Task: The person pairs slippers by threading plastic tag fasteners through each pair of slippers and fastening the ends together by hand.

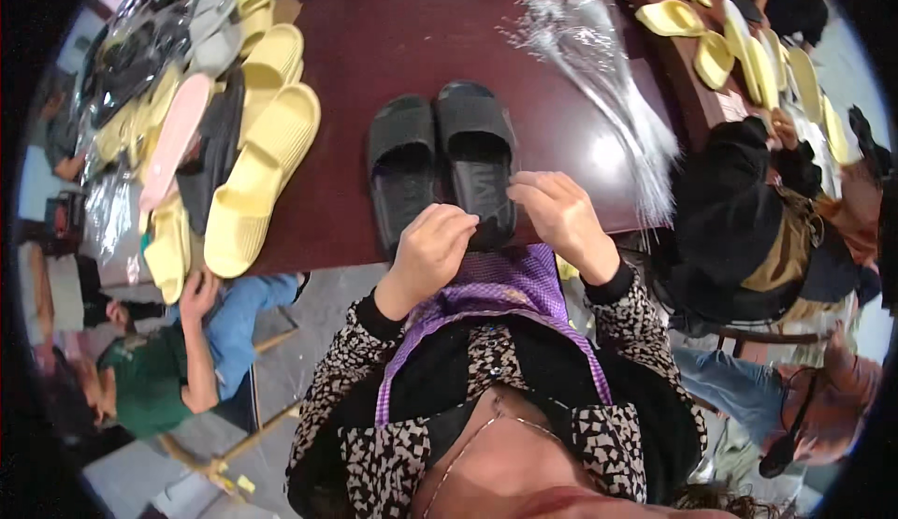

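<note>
A pair of black slide slippers stands side by side at the table's near edge, toes pointing away: a left slipper [402,159] and a right slipper [472,136]. My left hand [430,252] is over the slippers' heel ends, its thumb and fingers pinched together. Beside the right slipper's outer edge, my right hand [561,215] has its fingers bent and pressed together. What either hand holds, if anything, is too small to make out. A bundle of thin clear plastic strands [608,79] lies on the table to the right.
Yellow slippers [267,182], a pink slipper [176,140] and plastic-wrapped slippers heap up at the left of the dark red table [374,33]. Pale slippers line the far edge. People sit at both sides; more yellow slippers [716,59] lie on another surface at right.
</note>
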Demonstrator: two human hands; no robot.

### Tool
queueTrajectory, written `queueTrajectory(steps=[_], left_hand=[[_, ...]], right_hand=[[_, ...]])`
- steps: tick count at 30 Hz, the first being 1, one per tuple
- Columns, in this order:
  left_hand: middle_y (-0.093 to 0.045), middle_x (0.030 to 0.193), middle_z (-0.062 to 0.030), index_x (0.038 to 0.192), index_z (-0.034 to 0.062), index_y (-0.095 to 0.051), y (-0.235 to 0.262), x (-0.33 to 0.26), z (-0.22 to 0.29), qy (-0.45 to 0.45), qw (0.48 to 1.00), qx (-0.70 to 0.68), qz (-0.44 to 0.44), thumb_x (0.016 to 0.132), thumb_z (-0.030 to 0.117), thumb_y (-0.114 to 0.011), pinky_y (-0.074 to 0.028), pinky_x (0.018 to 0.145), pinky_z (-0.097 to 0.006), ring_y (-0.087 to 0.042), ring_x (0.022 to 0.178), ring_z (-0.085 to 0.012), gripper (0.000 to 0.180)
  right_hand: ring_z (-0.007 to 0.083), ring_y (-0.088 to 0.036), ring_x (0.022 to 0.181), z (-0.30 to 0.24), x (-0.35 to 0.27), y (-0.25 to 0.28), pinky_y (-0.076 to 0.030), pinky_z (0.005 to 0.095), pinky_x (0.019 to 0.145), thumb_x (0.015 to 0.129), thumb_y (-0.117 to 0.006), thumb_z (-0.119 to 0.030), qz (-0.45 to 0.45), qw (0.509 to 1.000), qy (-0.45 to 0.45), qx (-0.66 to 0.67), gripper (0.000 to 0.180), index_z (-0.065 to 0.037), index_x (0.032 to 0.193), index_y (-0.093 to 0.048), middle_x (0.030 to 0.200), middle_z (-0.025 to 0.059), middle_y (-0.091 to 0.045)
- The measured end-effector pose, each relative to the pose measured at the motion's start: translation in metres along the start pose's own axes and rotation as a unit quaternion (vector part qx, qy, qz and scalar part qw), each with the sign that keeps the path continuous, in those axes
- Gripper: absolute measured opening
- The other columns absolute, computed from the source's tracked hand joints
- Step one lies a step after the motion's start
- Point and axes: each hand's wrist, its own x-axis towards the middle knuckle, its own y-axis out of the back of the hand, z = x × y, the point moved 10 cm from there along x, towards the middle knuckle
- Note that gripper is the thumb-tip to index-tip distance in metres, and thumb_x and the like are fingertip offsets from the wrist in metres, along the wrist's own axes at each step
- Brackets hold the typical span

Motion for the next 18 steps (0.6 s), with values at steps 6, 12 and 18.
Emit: queueTrajectory(steps=[6,12,18], left_hand=[[-0.062,0.084,-0.0141,0.091,-0.0009,-0.063,0.006,-0.026,0.004,0.012,0.998,-0.031,-0.046,0.076,-0.006,-0.063,-0.049,0.067,-0.036,-0.06,0.076,-0.0292,0.015],[-0.062,0.083,-0.013,0.087,-0.0009,-0.063,0.003,-0.038,0.002,0.013,0.994,-0.044,-0.095,0.074,-0.005,-0.064,-0.049,0.066,-0.035,-0.06,0.075,-0.0282,0.013],[-0.062,0.079,-0.0117,0.079,-0.0012,-0.062,-0.016,-0.037,0.004,0.016,0.981,-0.061,-0.185,0.073,-0.002,-0.063,-0.048,0.066,-0.036,-0.059,0.072,-0.0286,0.006]], right_hand=[[0.0274,-0.063,0.088,-0.028,-0.012,0.001,-0.051,0.0359,0.077,0.066,-0.061,0.003,0.018,0.999,0.022,0.034,0.024,-0.001,0.09,-0.062,0.097,0.0113,-0.064],[0.0274,-0.062,0.085,-0.043,-0.022,-0.009,-0.051,0.0364,0.075,0.065,-0.062,0.003,-0.008,0.997,0.019,0.077,0.022,-0.001,0.087,-0.061,0.095,0.0111,-0.063],[0.0274,-0.061,0.085,-0.036,-0.033,-0.024,-0.05,0.0366,0.074,0.067,-0.061,0.001,-0.049,0.994,0.01,0.099,0.019,-0.002,0.086,-0.06,0.092,0.0108,-0.062]])
